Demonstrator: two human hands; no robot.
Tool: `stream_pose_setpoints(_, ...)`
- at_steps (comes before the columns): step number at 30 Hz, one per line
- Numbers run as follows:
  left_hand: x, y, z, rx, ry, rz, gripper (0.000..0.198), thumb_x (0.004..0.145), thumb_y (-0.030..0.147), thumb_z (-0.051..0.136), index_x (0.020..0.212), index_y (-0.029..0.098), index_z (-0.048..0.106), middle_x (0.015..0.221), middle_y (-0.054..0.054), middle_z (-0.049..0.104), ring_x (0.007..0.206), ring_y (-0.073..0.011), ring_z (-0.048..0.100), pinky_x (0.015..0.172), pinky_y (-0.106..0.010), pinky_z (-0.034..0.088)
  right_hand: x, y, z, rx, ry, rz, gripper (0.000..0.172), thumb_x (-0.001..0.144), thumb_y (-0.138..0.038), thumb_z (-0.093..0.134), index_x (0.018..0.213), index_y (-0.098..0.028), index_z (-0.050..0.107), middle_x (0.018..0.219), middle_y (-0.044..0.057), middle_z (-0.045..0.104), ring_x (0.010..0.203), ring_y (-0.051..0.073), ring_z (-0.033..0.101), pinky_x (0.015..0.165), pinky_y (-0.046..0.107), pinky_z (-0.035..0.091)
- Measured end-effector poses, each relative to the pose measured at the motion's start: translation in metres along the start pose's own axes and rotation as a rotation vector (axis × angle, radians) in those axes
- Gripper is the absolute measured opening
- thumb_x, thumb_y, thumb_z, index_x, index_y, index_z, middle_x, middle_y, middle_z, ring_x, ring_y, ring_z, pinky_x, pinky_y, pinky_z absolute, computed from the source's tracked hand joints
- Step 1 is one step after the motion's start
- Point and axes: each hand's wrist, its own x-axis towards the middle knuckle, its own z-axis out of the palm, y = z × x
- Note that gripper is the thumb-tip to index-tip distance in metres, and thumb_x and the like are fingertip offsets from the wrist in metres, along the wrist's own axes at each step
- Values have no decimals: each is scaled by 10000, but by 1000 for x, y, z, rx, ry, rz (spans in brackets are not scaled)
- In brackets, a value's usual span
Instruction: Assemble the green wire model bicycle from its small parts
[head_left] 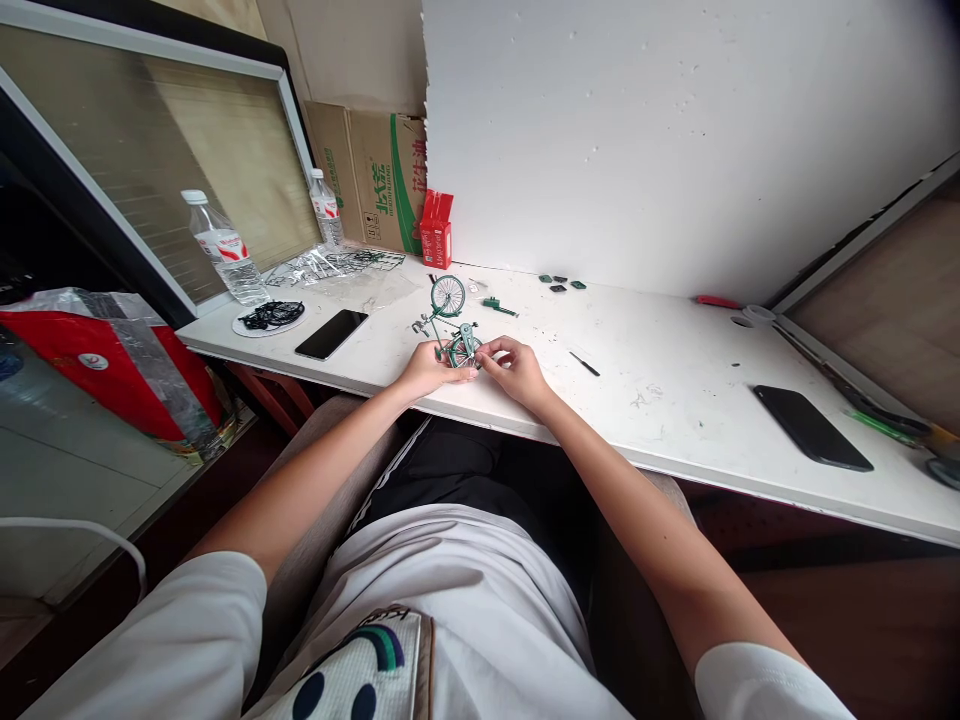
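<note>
A small green model bicycle (435,318) lies near the front edge of the white table (525,410), one wheel toward the back and the other between my hands. My left hand (431,371) is closed on the bicycle at its near wheel. On the right side of that wheel, my right hand (514,368) has thumb and forefinger pinched together; whatever is between the fingertips is too small to make out. Behind the hands lies a loose green part (496,305), and a thin dark tool (585,364) rests to their right.
Two water bottles (229,255), a plate of black parts (271,316) and a phone (331,334) are on the left. A red box (436,232) and small dark green pieces (558,288) stand behind. Another black phone (812,427) lies right.
</note>
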Motion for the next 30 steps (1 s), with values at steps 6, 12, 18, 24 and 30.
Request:
stream_pose_setpoints(6,-2,1,-1,-10,-12,-4,673,424,329,1106,970,133,764,928,-72,813,807,-204,750,861,-422,666,-1,0,0,-9,0,-18,353,967,-574,733,956,-224,784,1031,91,805,947,236,741,773,368,585)
stream_pose_setpoints(12,-3,2,-1,-6,0,-16,686,416,343,1111,969,128,766,915,-70,816,800,-201,756,857,-416,673,-2,-3,-1,-14,8,-45,362,979,-585,728,924,-229,765,1011,82,794,950,232,732,757,353,565)
stream_pose_setpoints(18,-2,2,-1,-6,4,-16,654,420,329,1108,948,128,779,900,-68,817,793,-205,760,840,-405,675,-2,-5,-2,-17,6,-39,358,978,-573,716,910,-224,756,1002,78,793,946,228,726,755,348,559)
stream_pose_setpoints(24,-1,1,-1,-12,14,-40,658,401,334,1110,943,126,801,907,-84,828,812,-224,774,848,-416,683,-3,-6,1,-17,20,-27,374,978,-595,709,928,-227,753,1007,75,790,953,228,730,766,350,573)
stream_pose_setpoints(30,-2,2,0,-24,38,-48,672,411,425,1114,927,116,816,984,-130,847,897,-272,797,905,-474,697,12,-3,-34,-159,152,34,405,1024,-586,655,1025,-197,765,1121,125,806,1006,256,745,798,373,603)
